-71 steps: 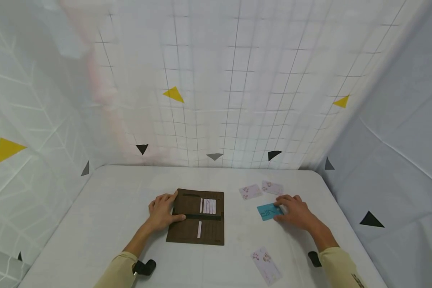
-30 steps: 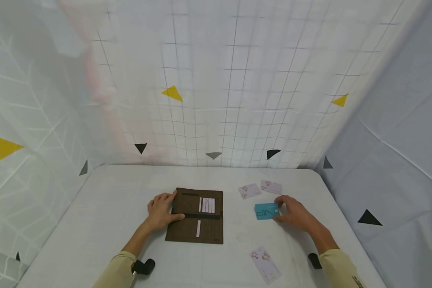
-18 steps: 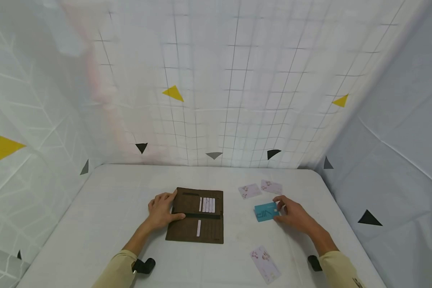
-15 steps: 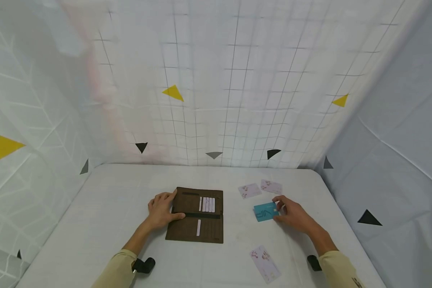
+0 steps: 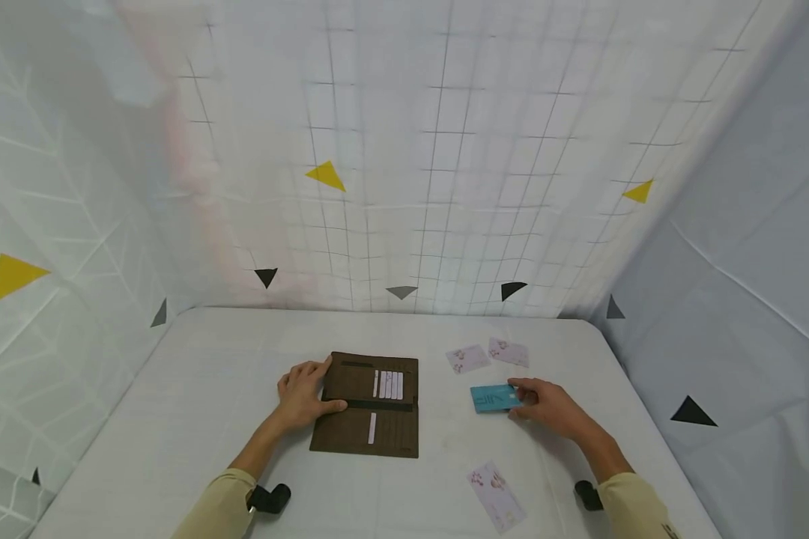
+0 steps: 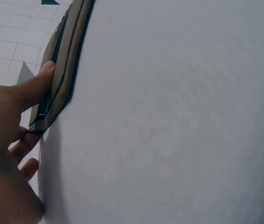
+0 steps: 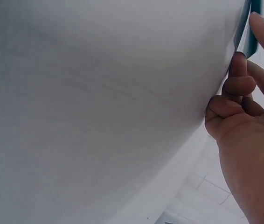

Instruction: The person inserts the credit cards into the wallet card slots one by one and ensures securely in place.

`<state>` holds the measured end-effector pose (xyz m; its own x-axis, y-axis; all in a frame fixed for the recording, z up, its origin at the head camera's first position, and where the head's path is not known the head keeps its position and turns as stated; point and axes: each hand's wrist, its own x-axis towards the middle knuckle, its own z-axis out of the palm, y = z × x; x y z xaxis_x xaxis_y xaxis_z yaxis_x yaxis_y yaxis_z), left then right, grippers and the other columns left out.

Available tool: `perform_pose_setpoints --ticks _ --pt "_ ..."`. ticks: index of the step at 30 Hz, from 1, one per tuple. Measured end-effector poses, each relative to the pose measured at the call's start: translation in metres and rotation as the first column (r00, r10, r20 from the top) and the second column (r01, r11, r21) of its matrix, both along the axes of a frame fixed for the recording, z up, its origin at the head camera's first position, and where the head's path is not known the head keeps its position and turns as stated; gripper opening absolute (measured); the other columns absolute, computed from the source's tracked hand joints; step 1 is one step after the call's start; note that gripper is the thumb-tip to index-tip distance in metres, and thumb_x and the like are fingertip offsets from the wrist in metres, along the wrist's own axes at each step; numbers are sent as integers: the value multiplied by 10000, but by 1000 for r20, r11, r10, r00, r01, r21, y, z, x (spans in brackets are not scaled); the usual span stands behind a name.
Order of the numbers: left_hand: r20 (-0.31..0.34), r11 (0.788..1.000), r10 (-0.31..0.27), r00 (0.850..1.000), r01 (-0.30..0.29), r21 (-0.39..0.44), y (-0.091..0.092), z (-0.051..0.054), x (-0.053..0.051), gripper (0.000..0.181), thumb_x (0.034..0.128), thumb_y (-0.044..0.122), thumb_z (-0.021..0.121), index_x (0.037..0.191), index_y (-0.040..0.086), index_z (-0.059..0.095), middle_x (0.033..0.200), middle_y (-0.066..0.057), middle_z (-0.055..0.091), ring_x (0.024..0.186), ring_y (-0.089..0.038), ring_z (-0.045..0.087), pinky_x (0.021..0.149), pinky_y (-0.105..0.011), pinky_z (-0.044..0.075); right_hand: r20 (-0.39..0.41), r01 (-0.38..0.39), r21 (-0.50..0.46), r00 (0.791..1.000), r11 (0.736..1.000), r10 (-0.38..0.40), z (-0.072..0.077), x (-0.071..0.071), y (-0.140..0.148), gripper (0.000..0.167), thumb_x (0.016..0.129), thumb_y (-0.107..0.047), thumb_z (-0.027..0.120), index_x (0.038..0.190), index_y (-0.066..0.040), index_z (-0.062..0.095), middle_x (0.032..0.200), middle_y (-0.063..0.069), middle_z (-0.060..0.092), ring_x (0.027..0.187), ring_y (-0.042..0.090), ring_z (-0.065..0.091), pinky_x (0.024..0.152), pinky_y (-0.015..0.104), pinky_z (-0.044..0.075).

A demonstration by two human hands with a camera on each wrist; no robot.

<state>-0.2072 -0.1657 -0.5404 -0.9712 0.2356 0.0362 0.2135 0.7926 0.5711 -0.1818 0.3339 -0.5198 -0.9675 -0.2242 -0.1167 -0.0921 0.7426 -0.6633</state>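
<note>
A brown wallet point(image 5: 394, 430) lies unfolded on the table, with several pale cards in its upper slots and one in a lower slot. My left hand point(image 5: 301, 395) holds its left edge; in the left wrist view the thumb of that hand point(image 6: 6, 116) presses on the wallet point(image 6: 69, 60) and the other fingers are at its edge. To the right, my right hand point(image 5: 551, 406) pinches a blue card point(image 5: 491, 399) by its right end. The right wrist view shows this hand point(image 7: 248, 107) with the blue card point(image 7: 252, 42) at its fingertips, mostly cut off by the frame.
Two pale flowered cards, a left one point(image 5: 468, 358) and a right one point(image 5: 509, 352), lie behind the blue card. Another flowered card point(image 5: 497, 496) lies nearer the front of the white table point(image 5: 229, 337). Fabric walls rise at the back and both sides.
The blue card has shifted slightly left and its tilt has changed, with the right fingers now lower and closer together on its end. The left hand and the wallet stay in place.
</note>
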Motion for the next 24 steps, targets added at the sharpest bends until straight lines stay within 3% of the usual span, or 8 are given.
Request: perform_pose_setpoints --ticks 10,24 --pt "-5 1000 -1 1000 1 3 0 1 1 1036 779 555 815 1570 81 344 1433 -154 477 1387 -421 270 1073 -675 112 43 12 -30 999 999 -11 3 2 -1 614 844 -253 822 1368 -21 601 1050 18 631 961 190 543 788 287 458" --pt "-4 1000 1 1000 -1 5 1 0 1 1040 771 558 821 1569 87 350 1440 -152 479 1391 -416 274 1075 -671 118 27 5 -40 1000 999 -4 -2 0 -2 558 827 -220 838 1306 -50 608 959 24 590 877 177 508 717 266 410"
